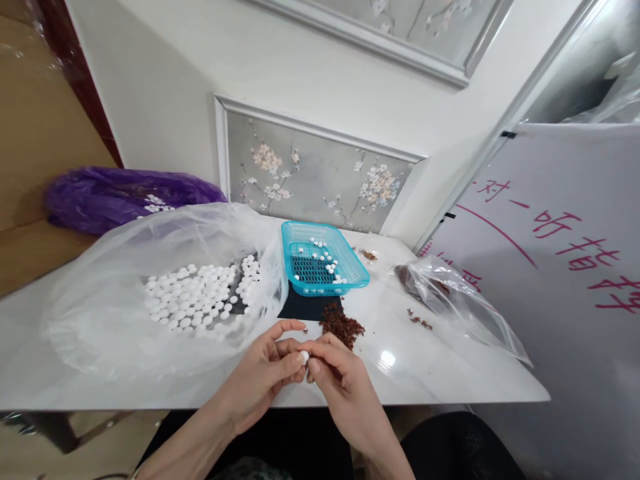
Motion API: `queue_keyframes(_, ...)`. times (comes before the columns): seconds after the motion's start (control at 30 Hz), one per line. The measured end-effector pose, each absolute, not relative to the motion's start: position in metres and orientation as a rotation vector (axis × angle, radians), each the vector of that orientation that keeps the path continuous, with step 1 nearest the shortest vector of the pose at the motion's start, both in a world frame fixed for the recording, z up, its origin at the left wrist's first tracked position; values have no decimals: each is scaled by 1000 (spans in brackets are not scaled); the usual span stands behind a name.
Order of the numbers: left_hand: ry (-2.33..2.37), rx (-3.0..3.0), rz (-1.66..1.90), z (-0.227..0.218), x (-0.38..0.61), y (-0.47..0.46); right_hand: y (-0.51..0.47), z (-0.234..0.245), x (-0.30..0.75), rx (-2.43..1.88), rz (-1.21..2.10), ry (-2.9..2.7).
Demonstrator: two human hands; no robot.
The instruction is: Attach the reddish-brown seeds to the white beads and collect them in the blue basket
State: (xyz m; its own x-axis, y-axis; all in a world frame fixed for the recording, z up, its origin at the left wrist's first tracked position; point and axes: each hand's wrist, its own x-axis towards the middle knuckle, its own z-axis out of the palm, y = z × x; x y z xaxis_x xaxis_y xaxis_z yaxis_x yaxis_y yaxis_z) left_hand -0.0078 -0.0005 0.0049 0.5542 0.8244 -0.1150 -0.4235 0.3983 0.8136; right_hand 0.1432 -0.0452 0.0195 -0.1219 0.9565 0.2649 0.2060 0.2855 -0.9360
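Left hand (260,373) and right hand (347,377) pinched one white ball (305,358) in front of the blue basket (353,267), grips closed to fingertips, probably since it's tiny. Brown flakes (343,328) sat nearer than the basket, likely for short reach.

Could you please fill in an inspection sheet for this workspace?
Surface: glossy white table; a flat black sheet lies on it.
Work items: small round white piece, held; milky translucent plastic bag with many similar pieces; turquoise perforated plastic basket with some inside; loose reddish-brown heap.
Clutter: scattered reddish-brown crumbs and a clear plastic bag with brown contents, right of the heap.
Hands: left hand and right hand meet near the table's front edge, the white piece between their fingertips.
Cables: nothing clearly seen.
Surroundings: purple plastic bag at left; grey floral framed panel behind; white board with red handwriting at right.
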Motion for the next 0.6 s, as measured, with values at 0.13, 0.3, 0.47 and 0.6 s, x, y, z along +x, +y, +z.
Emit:
queue_keyframes(0.13, 550, 863, 836, 4, -7, -1, -45, 18, 143, -1077, 947, -1536)
queue_keyframes(0.3, 554, 884, 833, 3, -7, 0, -46, 17, 141, -1074, 911, -1518)
queue_keyframes(0.47, 588, 896, 831, 6, -7, 0, -47, 18, 136, -1143, 820, -1539)
queue_keyframes(0.6, 596, 907, 821, 7, -7, 0, -48, 19, 132, -1178, 725, -1555)
